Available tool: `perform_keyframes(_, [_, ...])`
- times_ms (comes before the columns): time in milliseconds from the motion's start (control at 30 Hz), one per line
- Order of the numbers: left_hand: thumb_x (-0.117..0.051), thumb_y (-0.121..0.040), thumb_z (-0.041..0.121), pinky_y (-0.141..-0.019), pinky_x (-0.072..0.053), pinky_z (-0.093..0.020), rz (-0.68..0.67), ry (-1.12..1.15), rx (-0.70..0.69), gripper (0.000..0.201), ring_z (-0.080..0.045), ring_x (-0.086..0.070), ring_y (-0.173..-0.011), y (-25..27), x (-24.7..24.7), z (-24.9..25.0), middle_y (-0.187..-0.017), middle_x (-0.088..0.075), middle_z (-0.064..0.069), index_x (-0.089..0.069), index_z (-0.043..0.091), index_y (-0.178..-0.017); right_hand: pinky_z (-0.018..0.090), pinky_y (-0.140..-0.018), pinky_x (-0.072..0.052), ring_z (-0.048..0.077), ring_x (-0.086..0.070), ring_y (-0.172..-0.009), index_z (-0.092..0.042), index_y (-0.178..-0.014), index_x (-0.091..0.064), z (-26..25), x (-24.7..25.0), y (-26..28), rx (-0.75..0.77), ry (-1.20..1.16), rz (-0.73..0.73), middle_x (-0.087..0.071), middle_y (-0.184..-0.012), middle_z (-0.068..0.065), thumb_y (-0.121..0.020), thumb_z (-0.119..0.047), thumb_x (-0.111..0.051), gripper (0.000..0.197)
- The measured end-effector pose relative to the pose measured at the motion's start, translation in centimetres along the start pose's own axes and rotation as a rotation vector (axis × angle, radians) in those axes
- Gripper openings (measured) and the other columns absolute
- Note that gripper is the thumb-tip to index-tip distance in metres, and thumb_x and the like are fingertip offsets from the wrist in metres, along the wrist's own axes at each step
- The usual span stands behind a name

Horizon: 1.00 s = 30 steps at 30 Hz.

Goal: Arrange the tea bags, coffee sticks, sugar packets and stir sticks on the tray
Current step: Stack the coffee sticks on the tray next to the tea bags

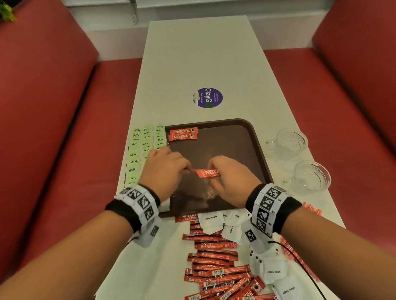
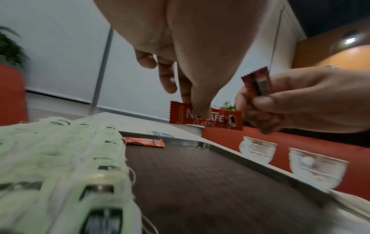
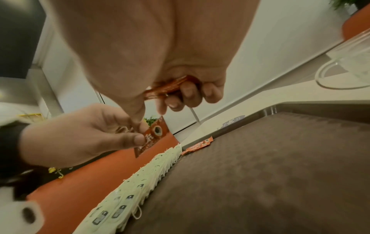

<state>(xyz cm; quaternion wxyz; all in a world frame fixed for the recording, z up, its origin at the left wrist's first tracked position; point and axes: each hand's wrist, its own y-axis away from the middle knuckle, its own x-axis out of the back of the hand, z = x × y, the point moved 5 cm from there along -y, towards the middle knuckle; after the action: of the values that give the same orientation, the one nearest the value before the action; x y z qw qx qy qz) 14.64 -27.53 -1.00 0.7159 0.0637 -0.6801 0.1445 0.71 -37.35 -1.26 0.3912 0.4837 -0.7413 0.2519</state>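
Red coffee stick [image 1: 208, 173] above tray [image 1: 251, 129] (pinched).

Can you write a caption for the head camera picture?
Both hands hold a coffee stick over the tray.

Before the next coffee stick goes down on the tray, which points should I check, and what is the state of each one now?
1. Left hand pinches one coffee stick: ok.
2. That stick is free of the right hand: cannot tell; in the head view both hands meet at it.
3. Right hand holds its spare sticks firmly: ok.
4. Bare tray floor below the two placed sticks: ok.
5. Tea bags stay off the landing spot, in rows at the tray's left edge: ok.
6. Glass cups stand off the tray, away from the hands: ok.
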Motion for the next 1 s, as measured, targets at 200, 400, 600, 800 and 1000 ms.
perform_keyframes(200, [-0.057, -0.097, 0.041, -0.093, -0.038, -0.042, -0.23, -0.091, 0.229, 0.014, -0.021, -0.052, -0.103, -7.9, -2.8, -5.4, -0.102, -0.068, 0.006, -0.069, 0.035, -0.101, 0.033, -0.053, -0.042, 0.018, -0.055, -0.059, -0.021, -0.096, -0.039, 2.1, 0.4, -0.3, -0.137, -0.084, -0.023, -0.057, -0.073, 0.001, -0.1, -0.028, -0.048, 0.012])
perform_keyframes(400, [-0.063, -0.095, 0.027, -0.096, -0.039, -0.04, -0.386, -0.159, 0.339, 0.01, -0.024, -0.055, -0.11, -12.7, -6.0, -7.6, -0.104, -0.069, 0.004, -0.07, 0.035, -0.093, 0.034, -0.056, -0.038, 0.021, -0.049, -0.06, -0.018, -0.092, -0.038, 3.3, 0.4, -1.2, -0.151, -0.06, -0.076, -0.052, -0.073, 0.003, -0.097, -0.017, -0.045, 0.009])
perform_keyframes(600, [-0.066, -0.093, 0.036, -0.096, -0.042, -0.042, -0.336, -0.129, 0.376, 0.014, -0.028, -0.057, -0.111, -14.3, -7.6, -8.3, -0.11, -0.069, 0.001, -0.073, 0.034, -0.104, 0.034, -0.056, -0.038, 0.021, -0.047, -0.061, -0.018, -0.09, -0.039, 3.9, 0.2, -1.9, -0.135, -0.078, -0.083, -0.051, -0.073, 0.003, -0.096, -0.018, -0.045, 0.008])
perform_keyframes(800, [-0.073, -0.089, 0.027, -0.093, -0.047, -0.039, -0.291, -0.005, 0.359, 0.03, -0.032, -0.058, -0.112, -15.1, -7.5, -8.3, -0.121, -0.063, -0.009, -0.067, 0.021, -0.118, 0.03, -0.056, -0.032, 0.019, -0.045, -0.059, -0.018, -0.091, -0.04, 4.3, 0.2, -2.6, -0.129, -0.085, -0.072, -0.051, -0.072, 0.002, -0.097, -0.018, -0.045, 0.008])
perform_keyframes(1000, [-0.066, -0.093, 0.013, -0.085, -0.045, -0.031, -0.384, 0.031, 0.346, 0.021, -0.028, -0.06, -0.111, -16.0, -7.8, -7.9, -0.122, -0.065, -0.008, -0.072, 0.018, -0.113, 0.03, -0.056, -0.035, 0.019, -0.047, -0.06, -0.016, -0.093, -0.042, 4.2, 0.0, -2.8, -0.117, -0.088, -0.088, -0.052, -0.073, 0.003, -0.098, -0.019, -0.046, 0.007])
